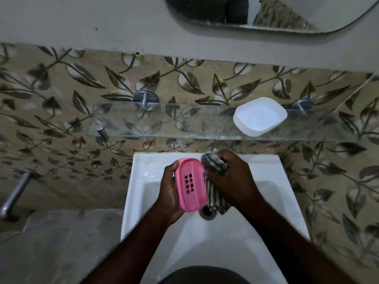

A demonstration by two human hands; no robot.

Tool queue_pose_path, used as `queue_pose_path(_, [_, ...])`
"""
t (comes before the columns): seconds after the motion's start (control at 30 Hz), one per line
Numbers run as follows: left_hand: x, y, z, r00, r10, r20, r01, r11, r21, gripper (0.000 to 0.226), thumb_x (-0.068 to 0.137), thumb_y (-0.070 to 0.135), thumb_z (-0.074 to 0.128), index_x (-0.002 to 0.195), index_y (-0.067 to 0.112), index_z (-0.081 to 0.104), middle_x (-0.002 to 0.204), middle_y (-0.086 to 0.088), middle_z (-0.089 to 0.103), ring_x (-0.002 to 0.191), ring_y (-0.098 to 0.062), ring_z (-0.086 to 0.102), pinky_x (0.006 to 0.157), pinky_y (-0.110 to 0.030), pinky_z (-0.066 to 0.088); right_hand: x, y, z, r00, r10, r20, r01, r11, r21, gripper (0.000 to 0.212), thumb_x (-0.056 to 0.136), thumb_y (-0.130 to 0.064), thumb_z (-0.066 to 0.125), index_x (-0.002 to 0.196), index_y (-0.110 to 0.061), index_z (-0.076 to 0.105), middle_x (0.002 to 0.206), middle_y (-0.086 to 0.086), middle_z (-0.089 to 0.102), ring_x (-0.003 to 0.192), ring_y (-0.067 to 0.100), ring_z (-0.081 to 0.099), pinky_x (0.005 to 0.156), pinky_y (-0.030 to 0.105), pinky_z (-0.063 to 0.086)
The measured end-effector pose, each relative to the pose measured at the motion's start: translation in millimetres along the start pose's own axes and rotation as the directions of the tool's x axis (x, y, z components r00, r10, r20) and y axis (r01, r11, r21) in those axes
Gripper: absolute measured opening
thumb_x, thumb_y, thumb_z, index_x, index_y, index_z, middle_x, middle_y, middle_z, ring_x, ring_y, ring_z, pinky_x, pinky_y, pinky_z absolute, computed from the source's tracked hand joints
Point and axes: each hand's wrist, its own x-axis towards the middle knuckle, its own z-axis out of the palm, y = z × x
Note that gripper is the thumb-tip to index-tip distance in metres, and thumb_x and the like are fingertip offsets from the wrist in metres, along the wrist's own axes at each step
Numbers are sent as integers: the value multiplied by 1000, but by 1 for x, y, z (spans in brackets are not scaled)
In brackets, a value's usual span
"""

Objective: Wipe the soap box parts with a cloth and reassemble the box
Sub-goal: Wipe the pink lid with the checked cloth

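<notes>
Pink slotted plastic soap tray (190, 184), gripped in the left hand (169, 193), should be braced while the right hand (229, 177), clutching the striped grey cloth (217, 199), rubs its right edge.

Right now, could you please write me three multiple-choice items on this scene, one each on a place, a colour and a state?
1. Where does the white soap box part lie?
A. on the floor
B. on the glass shelf
C. on a chair

2. What colour is the slotted part that the left hand holds?
A. pink
B. blue
C. green

3. What is the right hand doing?
A. lying flat and empty
B. gripping the striped cloth
C. turning a key

Answers:
1 B, as the white part sits on the clear shelf against the tiled wall.
2 A, as the part with the holes is plainly pink.
3 B, as its fingers are curled round the bunched cloth beside the pink part.
</notes>
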Motion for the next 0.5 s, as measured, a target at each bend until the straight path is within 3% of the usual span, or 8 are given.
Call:
queue_pose_path(0.03, [0, 0, 4, 1000, 16, 9, -16, 1000, 18, 60, 78, 54, 48, 113, 8, 65, 96, -14, 68, 84, -27, 64, 80, -37, 49, 1, -6, 5, 993, -120, -11, 117, 981, -152, 12, 79, -18, 69, 90, -20, 63, 87, -5, 59, 77, 16, 59, 63, 17, 43])
queue_pose_path(0.1, [-1, -1, 14, 999, 50, 14, -50, 997, 62, 50, 85, 48, 41, 104, 11, 68, 95, -13, 70, 83, -24, 68, 76, -33, 51, -3, -15, 17, 966, -255, 44, 257, 925, -281, 18, 78, -20, 63, 96, -18, 66, 95, -1, 60, 83, 20, 60, 66, 23, 46])
queue_pose_path(0.23, [-2, 6, 17, 996, 83, 12, -83, 997, 3, 51, 91, 50, 35, 88, 13, 71, 75, -10, 70, 67, -21, 69, 60, -25, 56, -27, -24, 29, 913, -370, 175, 402, 888, -222, 44, 77, -18, 55, 120, -12, 63, 122, 8, 62, 105, 24, 59, 88, 29, 50])
queue_pose_path(0.33, [-4, 8, 15, 998, 61, 12, -60, 998, -32, 54, 87, 56, 39, 87, 12, 70, 78, -11, 68, 71, -23, 67, 67, -30, 53, -29, -16, 28, 895, -373, 244, 438, 837, -329, 47, 76, -14, 57, 123, -14, 60, 126, 9, 59, 104, 30, 61, 81, 37, 55])
queue_pose_path(0.4, [-6, 6, 22, 997, 63, 34, -61, 998, -34, 52, 84, 54, 41, 97, 13, 71, 93, -13, 69, 84, -25, 67, 77, -34, 49, -17, -12, 26, 918, -362, 162, 396, 821, -412, 37, 84, -20, 57, 121, -20, 60, 121, 7, 57, 98, 29, 62, 71, 37, 56])
queue_pose_path(0.5, [-11, 7, 34, 995, 71, 72, -67, 996, -60, 45, 82, 48, 43, 94, 17, 74, 94, -10, 71, 81, -22, 70, 73, -29, 53, -6, -18, 25, 953, -299, 52, 294, 871, -393, 34, 87, -28, 48, 117, -20, 61, 110, 5, 54, 91, 28, 61, 67, 39, 54])
